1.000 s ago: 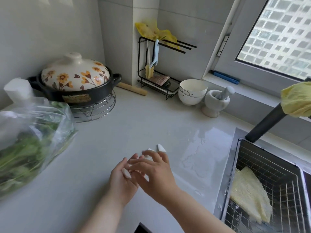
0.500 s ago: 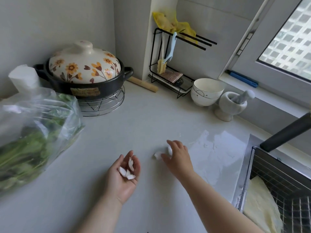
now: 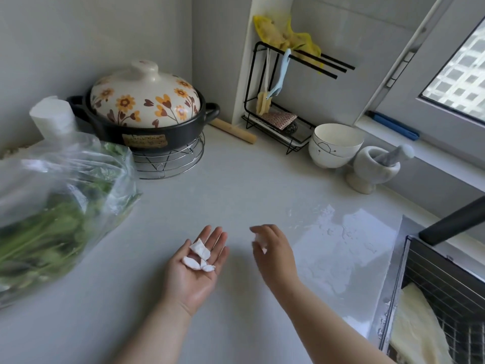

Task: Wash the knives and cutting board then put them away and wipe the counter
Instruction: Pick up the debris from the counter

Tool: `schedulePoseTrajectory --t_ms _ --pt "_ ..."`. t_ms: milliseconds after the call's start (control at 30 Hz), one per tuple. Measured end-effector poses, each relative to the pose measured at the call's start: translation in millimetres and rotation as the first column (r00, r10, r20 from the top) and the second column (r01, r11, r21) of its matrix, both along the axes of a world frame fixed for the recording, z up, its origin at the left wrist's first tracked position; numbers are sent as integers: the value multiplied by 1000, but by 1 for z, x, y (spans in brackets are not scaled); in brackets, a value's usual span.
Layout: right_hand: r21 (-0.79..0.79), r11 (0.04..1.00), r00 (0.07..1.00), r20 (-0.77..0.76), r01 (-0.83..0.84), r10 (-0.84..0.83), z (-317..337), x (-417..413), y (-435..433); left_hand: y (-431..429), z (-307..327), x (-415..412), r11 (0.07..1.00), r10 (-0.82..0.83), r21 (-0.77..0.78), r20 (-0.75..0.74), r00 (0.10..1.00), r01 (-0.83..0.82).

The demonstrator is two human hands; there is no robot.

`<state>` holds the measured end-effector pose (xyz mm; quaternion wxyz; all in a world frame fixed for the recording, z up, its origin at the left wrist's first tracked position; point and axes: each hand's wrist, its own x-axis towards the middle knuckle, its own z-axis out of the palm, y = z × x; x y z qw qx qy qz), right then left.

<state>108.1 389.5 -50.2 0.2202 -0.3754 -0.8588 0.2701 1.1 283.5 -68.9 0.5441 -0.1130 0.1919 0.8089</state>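
Observation:
My left hand [image 3: 198, 266] lies palm up over the white counter [image 3: 236, 185], fingers straight, with several small white scraps [image 3: 198, 256] resting on the palm. My right hand [image 3: 273, 248] hovers just to its right, fingers curled round another white scrap [image 3: 259, 239]. A wet patch [image 3: 341, 240] shines on the counter to the right of my hands. A yellow cloth [image 3: 417, 327] lies in the wire basket [image 3: 446, 279] in the sink at lower right. No knife or cutting board is in sight.
A plastic bag of greens [image 3: 52, 206] fills the left side. A floral-lidded black pot [image 3: 144, 114] sits on a wire trivet at the back. Behind stand a black rack [image 3: 283, 101] with a yellow rag, a white bowl [image 3: 336, 145], a mortar with pestle [image 3: 378, 166] and a black faucet [image 3: 451, 224].
My right hand has lifted a white scrap off the counter and moved toward my left palm. The left hand stays open with its scraps. The view has shifted left, away from the sink.

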Motion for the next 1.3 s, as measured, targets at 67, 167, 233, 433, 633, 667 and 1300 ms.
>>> schedulePoseTrajectory --t_ms 67,167,233,433,633,667,1300 --pt "-39 995 974 -209 -94 84 13 -7 -21 4 -5 4 1000 -12 4 8 1000 12" --pt "35 976 955 -202 -213 216 19 -17 -47 6 -6 14 995 -96 14 -1 995 96" --pt "238 950 963 -127 -201 236 12 -16 -49 7 -2 22 990 -130 44 -26 991 131" --pt "282 954 958 -229 -106 174 17 24 -41 13 2 41 991 -130 -4 47 990 131" --pt "129 979 986 -79 155 -146 23 131 -27 27 9 73 941 -323 114 21 946 318" --pt "45 981 982 15 187 -187 24 153 -29 30 7 80 929 -352 129 21 936 346" --pt "248 931 909 254 268 -330 -23 234 -106 50 15 208 781 -615 91 -55 786 618"
